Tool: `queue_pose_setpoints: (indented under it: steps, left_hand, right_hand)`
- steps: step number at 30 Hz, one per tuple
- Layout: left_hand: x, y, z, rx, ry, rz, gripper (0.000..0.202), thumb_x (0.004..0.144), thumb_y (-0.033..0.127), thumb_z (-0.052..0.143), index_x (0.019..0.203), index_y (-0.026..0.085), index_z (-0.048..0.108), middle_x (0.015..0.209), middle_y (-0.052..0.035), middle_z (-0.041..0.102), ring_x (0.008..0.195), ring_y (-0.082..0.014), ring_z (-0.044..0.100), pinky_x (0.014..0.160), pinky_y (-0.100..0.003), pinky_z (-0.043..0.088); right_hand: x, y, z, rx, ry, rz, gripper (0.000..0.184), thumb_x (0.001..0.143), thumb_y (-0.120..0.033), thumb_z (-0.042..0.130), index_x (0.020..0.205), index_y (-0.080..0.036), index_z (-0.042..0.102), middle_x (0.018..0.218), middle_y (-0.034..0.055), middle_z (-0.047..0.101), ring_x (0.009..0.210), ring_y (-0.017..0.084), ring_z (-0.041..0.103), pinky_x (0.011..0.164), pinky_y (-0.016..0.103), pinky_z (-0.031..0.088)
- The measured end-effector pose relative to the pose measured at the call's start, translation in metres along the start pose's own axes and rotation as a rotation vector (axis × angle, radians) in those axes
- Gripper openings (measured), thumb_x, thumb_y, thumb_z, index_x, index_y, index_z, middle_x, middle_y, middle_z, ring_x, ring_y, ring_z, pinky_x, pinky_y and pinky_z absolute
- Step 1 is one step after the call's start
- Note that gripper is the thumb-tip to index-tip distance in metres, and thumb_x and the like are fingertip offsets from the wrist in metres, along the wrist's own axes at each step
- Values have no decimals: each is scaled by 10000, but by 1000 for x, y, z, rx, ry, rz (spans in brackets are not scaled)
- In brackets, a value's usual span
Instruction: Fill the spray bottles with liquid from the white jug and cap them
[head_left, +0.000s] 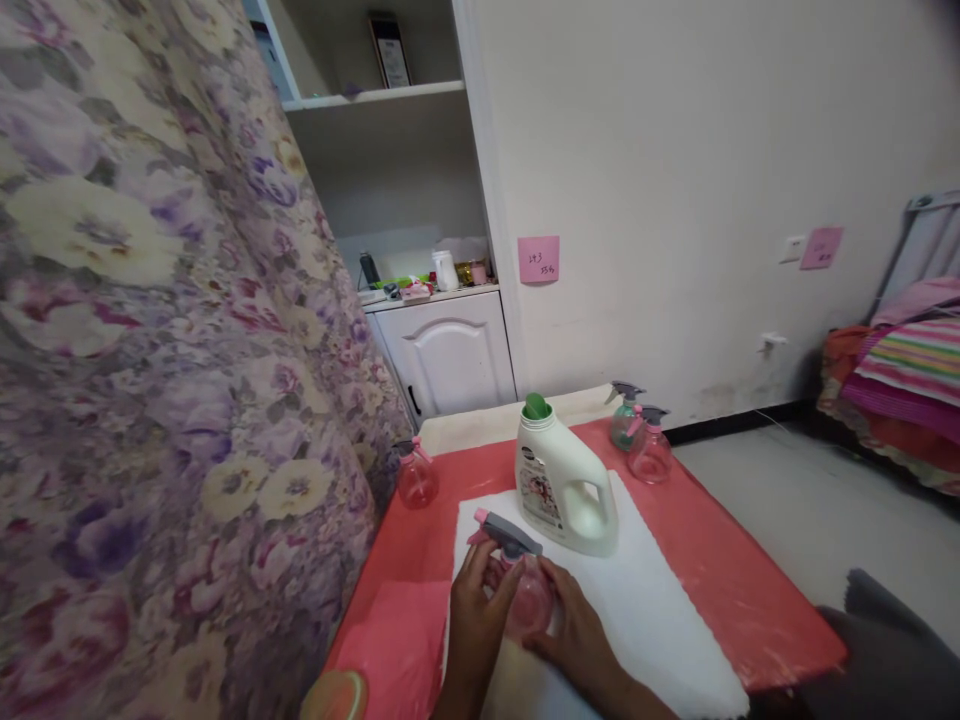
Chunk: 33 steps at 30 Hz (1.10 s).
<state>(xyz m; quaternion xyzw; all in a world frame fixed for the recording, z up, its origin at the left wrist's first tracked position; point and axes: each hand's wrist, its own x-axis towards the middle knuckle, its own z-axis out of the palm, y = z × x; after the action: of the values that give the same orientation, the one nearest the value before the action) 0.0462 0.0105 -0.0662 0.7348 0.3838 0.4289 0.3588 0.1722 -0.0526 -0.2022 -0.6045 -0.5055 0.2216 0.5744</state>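
A clear pink spray bottle [529, 603] with a grey and pink trigger head [508, 533] is between my two hands, over the white cloth. My left hand [481, 600] has its fingers closed around the neck, just under the head. Around the bottle's right side curls my right hand [576, 625], thumb low on the body and fingers near the shoulder. Just beyond stands a large white detergent jug [559, 490] with a handle and a green piece [536, 406] in its mouth.
A red-covered table [720, 560] carries the white cloth [660, 620]. One pink spray bottle [417, 478] stands at the left; another pink one [651, 455] and a green one [623, 425] stand back right. A floral curtain [187, 400] hangs along the left.
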Motion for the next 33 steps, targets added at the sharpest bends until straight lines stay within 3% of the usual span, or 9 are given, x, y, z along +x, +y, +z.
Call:
queue_pose_setpoints:
  steps: [5,11,20,33]
  left_hand:
    - [-1,-15,5,-98,-15,-64,341,737,437,729,948,173,682,682,22,602,623,-168,557,600,-260,450]
    - [-2,-18,8,-211,2,-167,381,685,461,767,919,167,704,615,49,555,576,-141,512,565,-231,416]
    - [-4,-22,14,-155,47,-93,340,706,451,742,897,172,704,651,38,579,595,-146,518,584,-236,441]
    - [0,-31,5,-241,-119,-129,354,778,408,688,1032,163,712,789,-14,721,731,-189,626,699,-269,503]
  right_hand:
    - [1,0,-1,4,7,-4,897,599,-177,761,1410,-265,387,1394,91,543,1292,314,502,1107,499,394]
    - [1,2,-1,-1,-2,9,934,583,-159,779,1415,-272,370,1416,94,515,1313,311,475,1122,500,370]
    - [1,1,-2,-3,-14,-13,904,607,-136,753,1412,-274,367,1423,90,503,1323,290,463,1133,489,353]
    - [1,1,-4,56,-23,41,869,609,-222,775,1401,-254,417,1410,100,530,1315,303,482,1121,476,372]
